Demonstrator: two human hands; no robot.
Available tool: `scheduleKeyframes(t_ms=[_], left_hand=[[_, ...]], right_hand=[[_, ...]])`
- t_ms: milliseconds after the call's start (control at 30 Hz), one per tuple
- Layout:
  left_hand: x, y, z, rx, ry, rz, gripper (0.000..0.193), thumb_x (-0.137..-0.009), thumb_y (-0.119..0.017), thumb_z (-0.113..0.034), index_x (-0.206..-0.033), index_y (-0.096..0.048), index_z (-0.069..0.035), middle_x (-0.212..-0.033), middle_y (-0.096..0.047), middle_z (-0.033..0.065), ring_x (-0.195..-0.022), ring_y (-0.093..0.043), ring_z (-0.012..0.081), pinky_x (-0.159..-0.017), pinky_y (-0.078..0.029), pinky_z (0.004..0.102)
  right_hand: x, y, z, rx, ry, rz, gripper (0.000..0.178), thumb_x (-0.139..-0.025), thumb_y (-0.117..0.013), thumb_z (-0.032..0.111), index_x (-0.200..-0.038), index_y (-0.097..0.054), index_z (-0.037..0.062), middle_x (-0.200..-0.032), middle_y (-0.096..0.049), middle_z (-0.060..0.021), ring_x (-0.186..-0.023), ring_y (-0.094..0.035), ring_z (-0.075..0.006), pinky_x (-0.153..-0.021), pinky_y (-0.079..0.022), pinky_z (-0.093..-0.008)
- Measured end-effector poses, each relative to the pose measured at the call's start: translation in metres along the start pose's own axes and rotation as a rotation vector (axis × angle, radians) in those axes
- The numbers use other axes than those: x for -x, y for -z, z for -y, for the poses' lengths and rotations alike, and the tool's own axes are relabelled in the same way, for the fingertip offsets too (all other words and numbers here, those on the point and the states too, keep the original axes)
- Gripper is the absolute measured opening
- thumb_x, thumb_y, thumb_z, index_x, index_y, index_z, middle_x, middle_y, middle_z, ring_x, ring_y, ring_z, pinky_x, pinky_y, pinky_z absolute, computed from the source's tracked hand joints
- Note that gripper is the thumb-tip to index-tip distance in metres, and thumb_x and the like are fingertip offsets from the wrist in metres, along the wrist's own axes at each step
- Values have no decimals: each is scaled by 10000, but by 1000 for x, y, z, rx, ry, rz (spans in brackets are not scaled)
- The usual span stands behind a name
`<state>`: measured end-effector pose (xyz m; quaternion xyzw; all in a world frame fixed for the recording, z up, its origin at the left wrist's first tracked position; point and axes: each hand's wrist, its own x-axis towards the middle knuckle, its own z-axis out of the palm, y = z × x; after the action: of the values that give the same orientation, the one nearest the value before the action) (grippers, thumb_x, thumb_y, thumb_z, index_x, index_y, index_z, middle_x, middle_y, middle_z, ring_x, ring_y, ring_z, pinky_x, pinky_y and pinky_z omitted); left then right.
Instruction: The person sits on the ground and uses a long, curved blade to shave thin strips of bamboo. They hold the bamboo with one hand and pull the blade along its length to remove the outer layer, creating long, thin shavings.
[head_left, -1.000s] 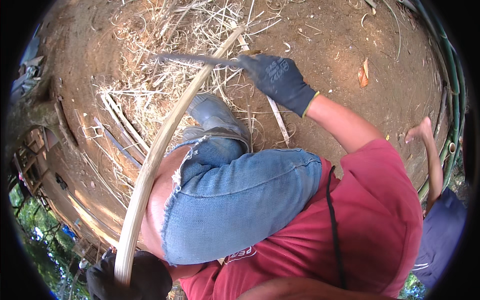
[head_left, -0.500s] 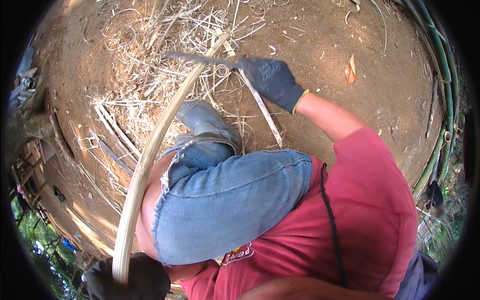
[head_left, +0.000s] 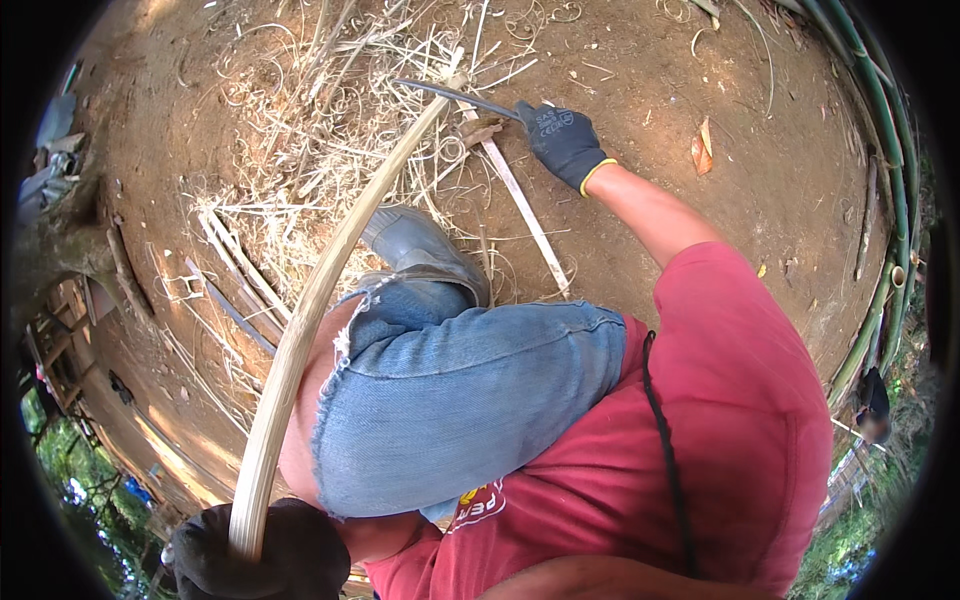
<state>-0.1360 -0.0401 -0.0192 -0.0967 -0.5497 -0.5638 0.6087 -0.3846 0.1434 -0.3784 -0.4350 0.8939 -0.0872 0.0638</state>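
In my black-gloved left hand (head_left: pixel 300 552), at the lower left, is the near end of a long pale bamboo strip (head_left: pixel 310 312). The strip slants away over my bare knee toward the far middle, its sides freshly whittled. My right hand (head_left: pixel 562 142), in a dark glove with a yellow cuff, is closed around a knife whose handle the fingers mostly hide. The narrow dark knife blade (head_left: pixel 455 96) points left and crosses the strip close to its far end. Whether the edge bites into the strip I cannot tell.
Curly shavings (head_left: pixel 300 165) are heaped on the dirt ground beyond my boot (head_left: pixel 425 250). A thin flat stick (head_left: pixel 525 215) lies right of the boot. Green bamboo poles (head_left: pixel 890 190) line the right side. Another dark blade-like piece (head_left: pixel 232 308) lies at the left.
My right hand and the knife have moved right and slightly farther away, bringing the blade nearer the strip's far end. The left hand keeps its hold, almost unmoved.
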Motion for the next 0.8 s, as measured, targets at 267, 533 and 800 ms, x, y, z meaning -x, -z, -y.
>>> scheduleKeyframes(t_ms=[267, 533, 800], left_hand=[[3, -10, 0, -10, 19, 49, 346, -990, -506, -259, -684, -367, -177, -583, -279, -83, -452, -307, 30, -367, -237, 191], [8, -11, -12, -93, -13, 12, 337, -991, -510, -250, -692, -374, -178, -586, -301, -83, -452, -328, 27, -377, -255, 189], [15, -13, 2, -21, -18, -38, 344, -970, -522, -281, -668, -389, -186, -567, -312, -89, -447, -336, 27, -390, -252, 192]], right_hand=[[-4, 8, 5, -14, -49, 109, 299, -922, -491, 185, -1176, -569, 49, -833, -676, -154, -730, -664, -321, -591, -530, -432], [-4, 6, 1, -7, -65, 153, 323, -926, -464, 166, -1198, -583, 41, -864, -687, -175, -751, -674, -332, -613, -532, -462], [11, -12, -10, -5, -10, 11, 284, -921, -446, 138, -1154, -593, 69, -790, -674, -155, -712, -674, -324, -602, -528, -464]])
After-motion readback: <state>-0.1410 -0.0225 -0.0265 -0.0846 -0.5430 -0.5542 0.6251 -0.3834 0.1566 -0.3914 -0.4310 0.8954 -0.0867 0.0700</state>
